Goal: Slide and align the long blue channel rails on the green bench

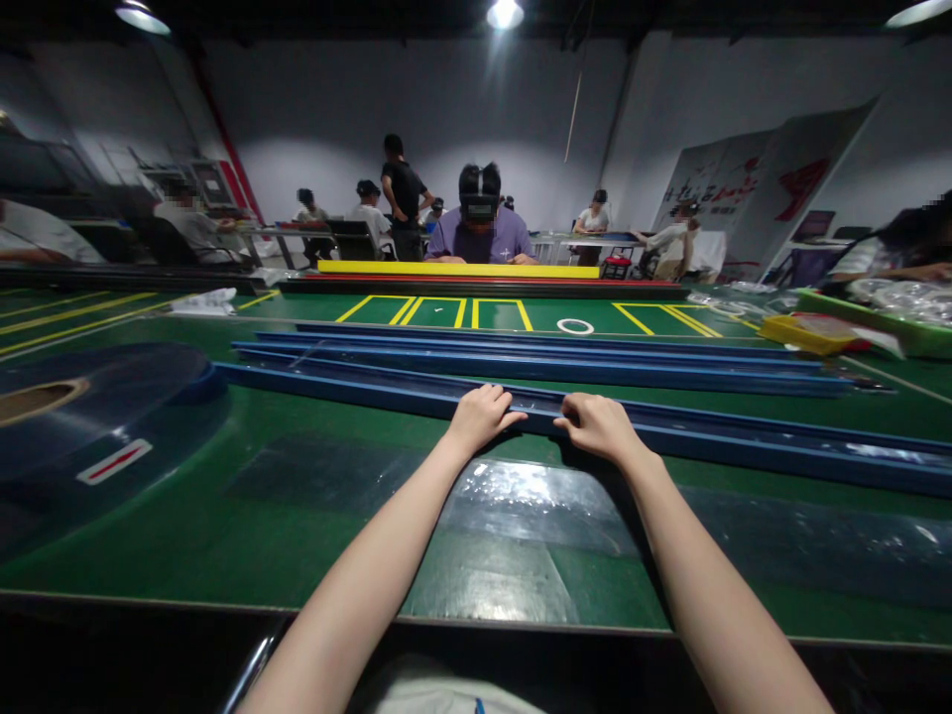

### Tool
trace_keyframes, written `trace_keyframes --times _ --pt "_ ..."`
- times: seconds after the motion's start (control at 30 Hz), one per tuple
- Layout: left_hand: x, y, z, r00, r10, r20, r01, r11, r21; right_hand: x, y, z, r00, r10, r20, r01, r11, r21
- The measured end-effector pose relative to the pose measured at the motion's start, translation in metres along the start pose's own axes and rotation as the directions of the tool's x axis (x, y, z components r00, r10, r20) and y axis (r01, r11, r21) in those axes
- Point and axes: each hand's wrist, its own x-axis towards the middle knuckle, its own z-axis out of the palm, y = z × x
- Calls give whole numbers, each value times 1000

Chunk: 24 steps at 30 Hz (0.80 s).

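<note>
A long blue channel profile [691, 433] lies across the green table in front of me. My left hand [485, 415] grips it near the middle, with fingers over the channel and thumb on the near side. A short way to the right, my right hand [597, 424] closes on the same profile, its fingers curled over the near wall. Something clear may line the channel, but I cannot make it out well. Behind it lie more blue profiles [521, 365], side by side. Under my wrists a clear plastic strip [513, 486] lies flat and shiny.
A large roll of clear film [171, 397] sits at left. Farther back are a yellow bar [461, 269], a white ring [575, 326], a yellow tray [807, 335] and a green tray [922, 335] with clear bags. A person [446, 233] sits opposite; several others are behind.
</note>
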Motion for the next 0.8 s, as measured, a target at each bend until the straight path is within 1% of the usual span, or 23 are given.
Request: trace_keyframes --times 0.2,0.33,0.63,0.8 --pt "-2 -2 -1 1000 -3 7 3 1000 2 -1 2 -1 999 -31 17 31 999 8" --pt "-2 -3 -1 1000 -31 6 31 999 11 -2 4 -4 999 -42 20 41 999 13" --pt "-2 -3 0 1000 -19 25 19 1000 12 -14 20 -12 999 42 29 -41 999 -17" --pt "-2 -4 2 1000 -7 26 7 1000 20 -15 22 -13 998 52 40 -51 998 -21"
